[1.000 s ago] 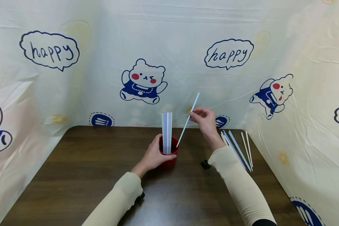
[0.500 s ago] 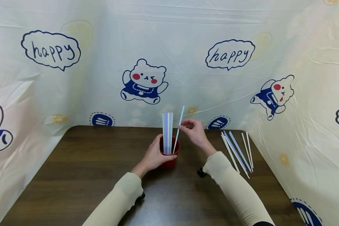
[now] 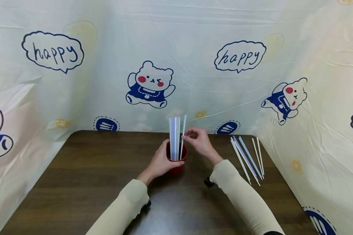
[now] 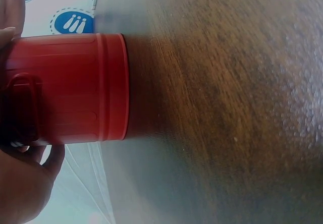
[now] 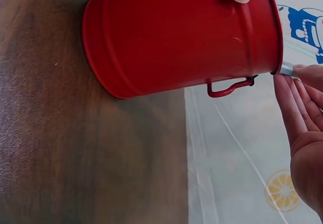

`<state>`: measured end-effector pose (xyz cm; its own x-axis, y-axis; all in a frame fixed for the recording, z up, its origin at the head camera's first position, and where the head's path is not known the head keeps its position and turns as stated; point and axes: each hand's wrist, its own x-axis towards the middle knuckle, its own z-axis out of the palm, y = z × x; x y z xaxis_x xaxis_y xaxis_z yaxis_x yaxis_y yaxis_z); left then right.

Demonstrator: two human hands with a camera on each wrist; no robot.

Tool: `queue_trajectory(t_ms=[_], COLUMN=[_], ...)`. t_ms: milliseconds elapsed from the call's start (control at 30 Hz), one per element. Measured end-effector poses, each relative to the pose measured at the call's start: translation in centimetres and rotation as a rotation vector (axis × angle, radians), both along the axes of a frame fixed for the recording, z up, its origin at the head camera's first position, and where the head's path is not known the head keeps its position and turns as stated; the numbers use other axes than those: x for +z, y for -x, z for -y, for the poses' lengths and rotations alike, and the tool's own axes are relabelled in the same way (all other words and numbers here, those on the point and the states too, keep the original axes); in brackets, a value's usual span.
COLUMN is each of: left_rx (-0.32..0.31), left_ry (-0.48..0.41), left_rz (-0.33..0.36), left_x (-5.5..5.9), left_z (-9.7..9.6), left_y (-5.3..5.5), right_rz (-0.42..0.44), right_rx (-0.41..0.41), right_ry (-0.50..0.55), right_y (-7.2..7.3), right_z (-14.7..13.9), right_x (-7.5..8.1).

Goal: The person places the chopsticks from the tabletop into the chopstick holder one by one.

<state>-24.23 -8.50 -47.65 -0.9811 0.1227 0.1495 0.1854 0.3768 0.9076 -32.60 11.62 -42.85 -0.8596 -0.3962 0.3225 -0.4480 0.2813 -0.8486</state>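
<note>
My left hand (image 3: 160, 160) grips a red metal bucket (image 3: 177, 168) around its side, thumb along the near rim. A bundle of pale blue, lilac and white straws (image 3: 174, 137) stands upright inside it. Between right thumb and fingertips my right hand (image 3: 200, 142) pinches one light blue straw (image 3: 183, 130), its lower end inside the bucket at the right of the bundle. The right wrist view shows the bucket (image 5: 176, 37) with a small wire handle on its side and the pinched straw (image 5: 286, 70) at the rim. In the left wrist view the bucket (image 4: 65, 88) has its base on the table.
Several loose straws (image 3: 247, 160) in white, lilac and blue lie on the dark wooden table (image 3: 91, 182) at the right. A printed curtain (image 3: 194, 39) with bears and "happy" bubbles hangs around the table's back and sides.
My right hand has moved left and down, bringing the light blue straw from a slant over the rim to nearly upright inside the bucket. My left hand keeps holding the bucket in place.
</note>
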Motion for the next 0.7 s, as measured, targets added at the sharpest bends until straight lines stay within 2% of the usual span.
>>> queue_trajectory(t_ms=[267, 433, 700], left_rx=[-0.008, -0.009, -0.02], left_ry=[-0.007, -0.01, -0.019], left_rz=[-0.007, -0.009, -0.012], left_x=[0.0, 0.1, 0.1], left_z=[0.0, 0.0, 0.0], left_y=[0.2, 0.2, 0.1], right_rz=[0.002, -0.015, 0.012], right_rx=[0.03, 0.015, -0.006], right_ry=[-0.032, -0.023, -0.06], right_y=[-0.2, 0.1, -0.1], right_z=[0.2, 0.5, 1.0], right_x=[-0.2, -0.6, -0.7])
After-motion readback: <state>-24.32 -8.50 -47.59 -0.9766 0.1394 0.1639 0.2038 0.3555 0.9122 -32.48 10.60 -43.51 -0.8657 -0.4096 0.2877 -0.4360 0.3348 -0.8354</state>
